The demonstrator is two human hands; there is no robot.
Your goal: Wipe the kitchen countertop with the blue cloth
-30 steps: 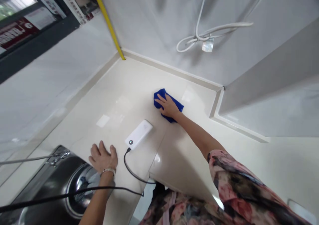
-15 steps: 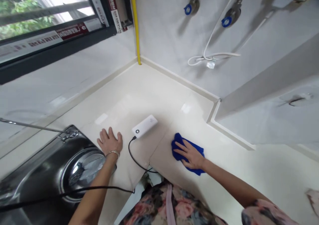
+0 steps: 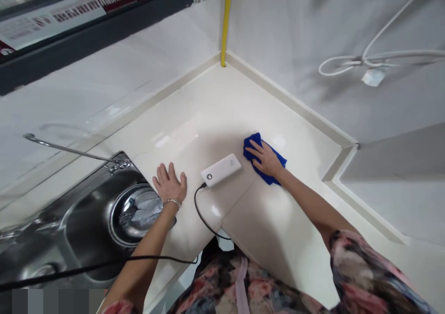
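Note:
My right hand [image 3: 267, 160] lies flat with fingers spread on a blue cloth [image 3: 263, 155], pressing it onto the cream countertop [image 3: 215, 115] just right of a white power bank [image 3: 221, 169]. My left hand [image 3: 170, 184], with a bracelet at the wrist, rests flat and open on the countertop between the power bank and the sink. A black cable [image 3: 205, 216] runs from the power bank's near end over the counter's front edge.
A steel sink [image 3: 69, 221] with a round drain basket [image 3: 139, 212] lies at the left, a thin tap spout [image 3: 66, 149] above it. A yellow pipe [image 3: 225, 22] stands in the wall corner. A looped white cord [image 3: 354, 61] hangs on the right wall. A window frame [image 3: 86, 31] runs along the top left.
My right hand slid the blue cloth from the near front counter back toward the wall, stopping beside the power bank. My left hand stayed flat in place.

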